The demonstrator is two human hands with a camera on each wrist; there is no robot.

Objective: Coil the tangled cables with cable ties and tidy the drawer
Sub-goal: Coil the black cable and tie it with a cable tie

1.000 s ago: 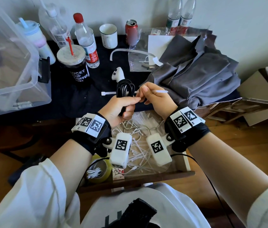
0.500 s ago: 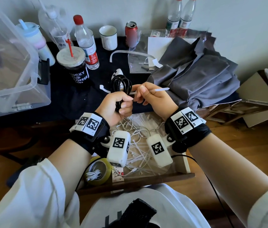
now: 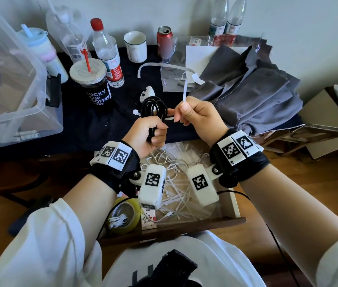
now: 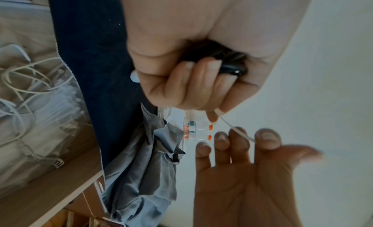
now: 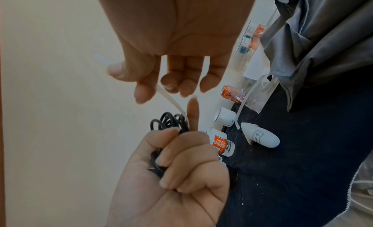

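My left hand grips a coiled black cable upright above the table edge; its index finger sticks out toward the right hand. A white cable tie runs from the coil to my right hand, which pinches it between thumb and index finger, its tail pointing up. The left wrist view shows the fist round the black cable and the thin tie. In the right wrist view the tie slants down to the coil. Below my wrists the open drawer holds tangled white cables and loose ties.
A yellow tape roll with a coiled white cable sits at the drawer's front left. On the dark table stand a coffee cup, bottles, a mug, a can, a clear bin and grey cloth.
The right hand has swung the tie's tail from pointing right to pointing up and drawn it away from the coil. The left hand keeps gripping the black cable.
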